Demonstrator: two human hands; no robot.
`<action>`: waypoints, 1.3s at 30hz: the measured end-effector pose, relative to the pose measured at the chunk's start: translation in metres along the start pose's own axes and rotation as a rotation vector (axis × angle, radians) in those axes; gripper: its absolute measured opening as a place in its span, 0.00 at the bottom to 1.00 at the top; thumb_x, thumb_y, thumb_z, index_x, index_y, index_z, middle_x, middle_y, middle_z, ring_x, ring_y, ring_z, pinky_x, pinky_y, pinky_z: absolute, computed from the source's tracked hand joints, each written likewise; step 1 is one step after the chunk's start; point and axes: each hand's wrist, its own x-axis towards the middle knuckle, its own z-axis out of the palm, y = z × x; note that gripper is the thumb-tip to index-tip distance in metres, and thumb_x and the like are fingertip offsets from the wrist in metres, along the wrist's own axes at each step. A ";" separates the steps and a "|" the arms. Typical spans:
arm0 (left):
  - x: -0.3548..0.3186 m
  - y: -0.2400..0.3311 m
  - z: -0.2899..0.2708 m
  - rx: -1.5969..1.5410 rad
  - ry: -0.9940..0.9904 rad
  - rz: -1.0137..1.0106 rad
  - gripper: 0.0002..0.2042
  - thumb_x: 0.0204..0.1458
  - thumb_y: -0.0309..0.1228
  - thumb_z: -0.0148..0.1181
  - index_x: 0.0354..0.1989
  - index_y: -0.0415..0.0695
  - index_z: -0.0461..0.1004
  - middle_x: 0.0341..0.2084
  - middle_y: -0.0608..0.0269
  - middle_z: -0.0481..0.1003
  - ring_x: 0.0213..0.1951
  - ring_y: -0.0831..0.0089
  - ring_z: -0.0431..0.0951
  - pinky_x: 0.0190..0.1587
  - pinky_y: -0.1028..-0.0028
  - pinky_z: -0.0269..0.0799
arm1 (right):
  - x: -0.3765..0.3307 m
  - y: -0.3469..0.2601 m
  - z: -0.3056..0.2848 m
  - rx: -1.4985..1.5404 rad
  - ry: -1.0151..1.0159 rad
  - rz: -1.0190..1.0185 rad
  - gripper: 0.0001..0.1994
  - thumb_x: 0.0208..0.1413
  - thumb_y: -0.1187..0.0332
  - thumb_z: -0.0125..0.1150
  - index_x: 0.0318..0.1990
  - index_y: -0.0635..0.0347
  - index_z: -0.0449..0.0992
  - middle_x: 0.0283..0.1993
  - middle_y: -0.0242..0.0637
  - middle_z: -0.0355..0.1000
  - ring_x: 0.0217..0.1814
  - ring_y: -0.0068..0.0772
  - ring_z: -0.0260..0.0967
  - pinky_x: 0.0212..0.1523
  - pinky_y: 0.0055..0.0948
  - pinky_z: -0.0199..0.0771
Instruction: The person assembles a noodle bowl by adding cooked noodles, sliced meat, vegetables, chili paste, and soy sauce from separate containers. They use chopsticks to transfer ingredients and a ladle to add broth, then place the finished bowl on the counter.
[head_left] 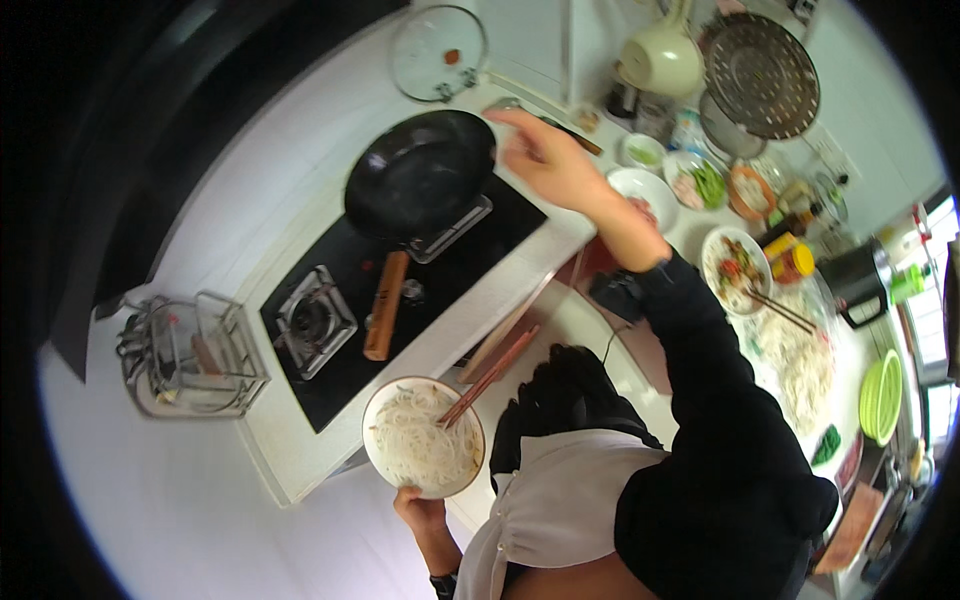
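My left hand (420,512) grips the lower rim of a white bowl (369,446) beside the stove's front edge. Pale thin noodles (410,440) fill it, and a pair of reddish chopsticks (487,378) leans in them over the right rim. Stretched out at the far right of the stove, my right hand (548,165) is open, its index finger extended close to the rim of a black wok (420,180). The wok is on the far burner, its wooden handle (388,300) turned toward me. Partly behind my right hand lies a utensil with a brown handle (574,136).
A glass lid (438,50) leans against the wall behind the wok. The near burner (312,318) is bare; a wire rack (200,355) stands left. Along the right counter are small bowls of ingredients, a cooked dish (722,296) with chopsticks, bottles, a black kettle (858,282) and more noodles (805,370).
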 end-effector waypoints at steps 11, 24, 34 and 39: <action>0.139 0.004 -0.015 0.112 -0.285 -0.420 0.33 0.25 0.23 0.44 0.51 0.31 0.58 0.49 0.51 0.64 0.52 0.57 0.62 0.57 0.61 0.55 | -0.281 -0.023 0.001 0.182 -0.077 1.148 0.12 0.51 0.72 0.47 0.44 0.63 0.69 0.25 0.29 0.68 0.22 0.15 0.60 0.23 0.16 0.62; 0.199 -0.060 0.067 0.061 -0.384 -0.389 0.29 0.27 0.24 0.44 0.47 0.33 0.62 0.45 0.53 0.67 0.48 0.60 0.68 0.50 0.62 0.65 | -0.241 0.090 0.059 0.742 0.476 1.006 0.23 0.58 0.63 0.40 0.58 0.62 0.48 0.37 0.43 0.68 0.31 0.28 0.68 0.33 0.25 0.72; 0.233 -0.062 0.091 0.115 -0.467 -0.353 0.27 0.28 0.24 0.45 0.46 0.34 0.63 0.43 0.54 0.69 0.46 0.61 0.69 0.47 0.62 0.68 | -0.210 0.132 0.076 0.699 0.810 0.901 0.13 0.56 0.71 0.35 0.47 0.67 0.55 0.37 0.49 0.66 0.31 0.36 0.70 0.30 0.29 0.75; 0.255 -0.063 0.107 0.144 -0.513 -0.392 0.26 0.29 0.24 0.44 0.45 0.34 0.64 0.43 0.54 0.68 0.45 0.61 0.70 0.45 0.64 0.69 | -0.213 0.141 0.080 0.503 0.897 0.893 0.12 0.55 0.73 0.36 0.42 0.73 0.56 0.33 0.50 0.67 0.24 0.36 0.71 0.20 0.27 0.75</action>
